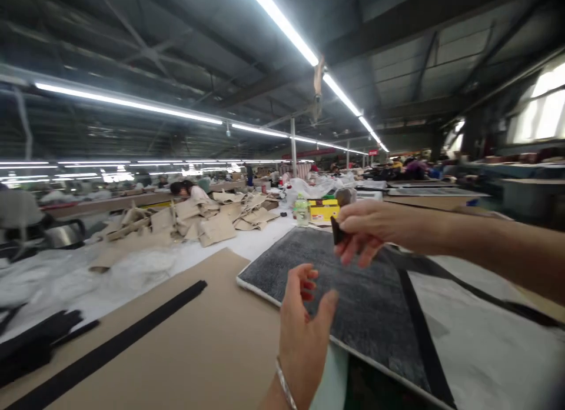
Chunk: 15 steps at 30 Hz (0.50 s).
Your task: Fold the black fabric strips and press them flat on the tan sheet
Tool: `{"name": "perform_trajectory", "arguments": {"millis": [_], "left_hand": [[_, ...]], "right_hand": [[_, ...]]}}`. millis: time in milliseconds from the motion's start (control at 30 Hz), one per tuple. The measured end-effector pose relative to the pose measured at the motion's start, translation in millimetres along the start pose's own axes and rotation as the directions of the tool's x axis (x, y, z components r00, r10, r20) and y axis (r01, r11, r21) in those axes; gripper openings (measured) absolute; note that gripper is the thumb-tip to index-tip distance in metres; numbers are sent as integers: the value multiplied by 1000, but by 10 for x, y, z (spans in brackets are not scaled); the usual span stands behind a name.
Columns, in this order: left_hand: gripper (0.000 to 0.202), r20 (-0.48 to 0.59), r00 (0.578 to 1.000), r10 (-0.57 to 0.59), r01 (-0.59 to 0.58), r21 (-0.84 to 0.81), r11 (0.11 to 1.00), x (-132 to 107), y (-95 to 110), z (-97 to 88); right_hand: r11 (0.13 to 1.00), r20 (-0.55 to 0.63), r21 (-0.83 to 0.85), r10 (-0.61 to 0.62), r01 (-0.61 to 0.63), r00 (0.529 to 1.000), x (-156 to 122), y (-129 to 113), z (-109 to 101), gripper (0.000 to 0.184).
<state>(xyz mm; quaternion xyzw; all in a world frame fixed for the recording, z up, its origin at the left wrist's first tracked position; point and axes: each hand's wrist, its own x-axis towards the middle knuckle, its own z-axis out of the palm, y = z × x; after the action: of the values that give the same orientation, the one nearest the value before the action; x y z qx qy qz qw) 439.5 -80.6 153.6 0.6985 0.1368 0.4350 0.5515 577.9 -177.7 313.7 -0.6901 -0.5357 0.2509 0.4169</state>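
My left hand (304, 333), with a bracelet at the wrist, is held up with thumb and curved fingers apart and nothing visible between them. It is in front of a dark grey, fabric-like panel (282, 257) with a white edge. Farther right, my right hand (362, 225) grips a small dark tool (338, 230) above that panel. The tool has a flat dark end and a rounded brownish end; its exact kind is unclear. A black strip (417, 322) lies along the panel's right side. On a tan sheet (198, 345) at left rests another long black strip (119, 339).
Crumpled tan pieces (216, 216) are heaped behind the tan sheet. Clear plastic (136, 277) and black scraps (39, 339) lie at left, near a metal kettle (64, 233). A bottle (302, 210) and a yellow box (323, 210) stand beyond the panel. A person (194, 190) is farther back.
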Motion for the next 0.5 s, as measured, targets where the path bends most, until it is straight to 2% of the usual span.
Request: {"name": "perform_trajectory", "arguments": {"millis": [67, 133, 300, 367, 500], "left_hand": [[46, -66, 997, 30, -31, -18, 999, 9, 162, -316], [47, -112, 994, 16, -23, -59, 998, -50, 219, -566], [38, -239, 970, -32, -5, -154, 988, -254, 100, -1113], [31, -310, 949, -58, 2, -179, 984, -350, 29, -1348], [18, -449, 889, -89, 33, -130, 991, -610, -75, -1793]], "right_hand": [[999, 120, 32, 25, -29, 992, 201, -86, 477, 23], [998, 195, 53, 32, -43, 980, 373, -166, 900, 22], [1000, 331, -1, 13, -14, 944, 733, -295, 1757, 12], [997, 374, -23, -59, 73, 926, 848, -321, 2055, 6], [913, 418, -107, -318, 394, 851, 1050, -342, 2587, 6]]}}
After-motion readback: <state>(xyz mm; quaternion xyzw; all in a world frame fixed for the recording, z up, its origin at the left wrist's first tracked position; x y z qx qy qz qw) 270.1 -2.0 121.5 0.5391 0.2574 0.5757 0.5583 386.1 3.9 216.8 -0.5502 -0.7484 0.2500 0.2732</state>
